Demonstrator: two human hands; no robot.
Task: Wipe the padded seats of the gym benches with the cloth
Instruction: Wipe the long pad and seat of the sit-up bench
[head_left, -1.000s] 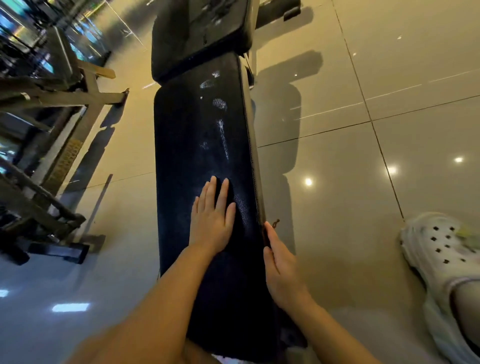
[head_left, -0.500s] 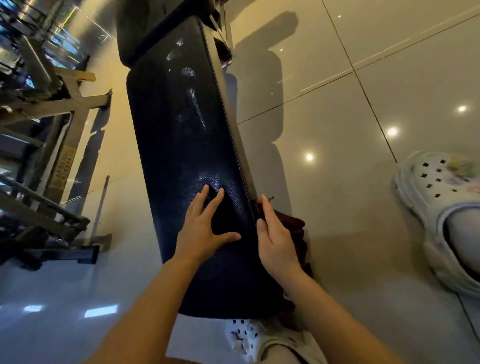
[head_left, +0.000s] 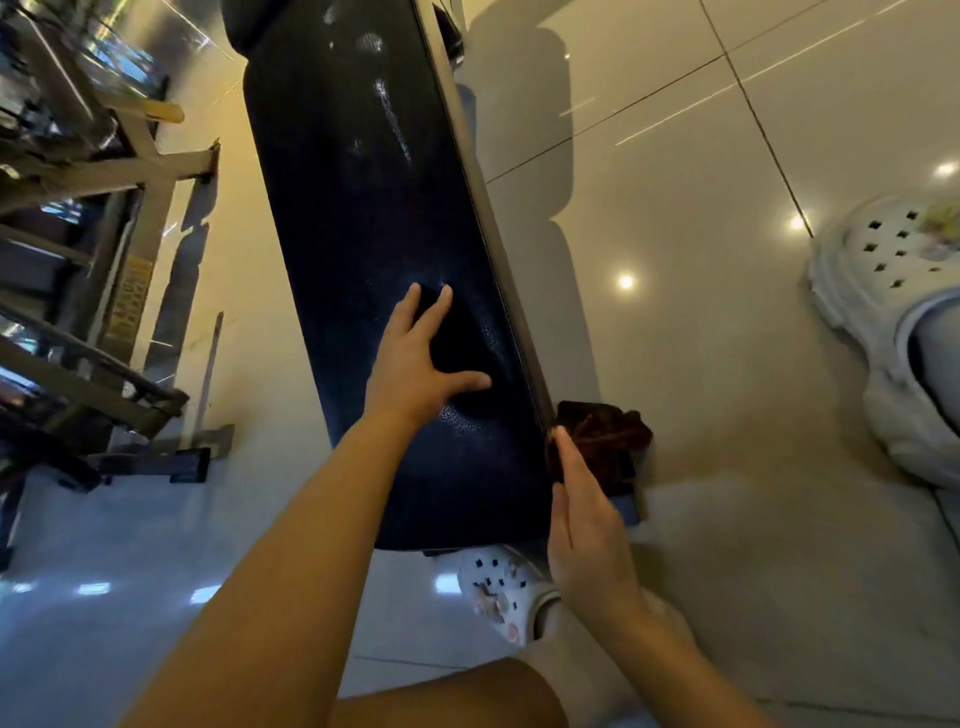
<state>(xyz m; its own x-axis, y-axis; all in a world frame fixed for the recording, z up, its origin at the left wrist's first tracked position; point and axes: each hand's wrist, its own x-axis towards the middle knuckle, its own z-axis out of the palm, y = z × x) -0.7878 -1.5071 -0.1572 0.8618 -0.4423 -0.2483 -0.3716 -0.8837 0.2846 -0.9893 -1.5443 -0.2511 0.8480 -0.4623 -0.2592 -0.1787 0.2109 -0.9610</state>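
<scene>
Wiping stage: side edge of padded seat (head_left: 374, 218), near end, top face not yet under the cloth
Right hand (head_left: 584, 525): fingers straight and together, laid flat against the seat's right edge, pressing dark red-brown cloth (head_left: 605, 441) there; thumb hidden, so possibly a pinch rather than a flat press
Left hand (head_left: 415, 358): fingers spread, thumb out to the side, palm flat on the seat top, bracing, holding nothing
Cloth from the grip: bunched just beyond and outboard of the right fingertips, touching the seat edge, hanging off toward the floor (head_left: 727, 364)
Seat from the grip: top face lying inboard of the right hand, between the two hands
Long axis: running away from both hands toward the far end, tilted slightly leftward
Nearer hand: right, already on the cloth; left well apart from it across the pad
Coming move, judged: lifting cloth over the edge onto the top, then stroking along the long axis
Seat look: dark, glossy, pebbled vinyl; pale smears and streaks on the far half, well beyond the left fingertips
Risk: loose bunch slipping off the edge
</scene>
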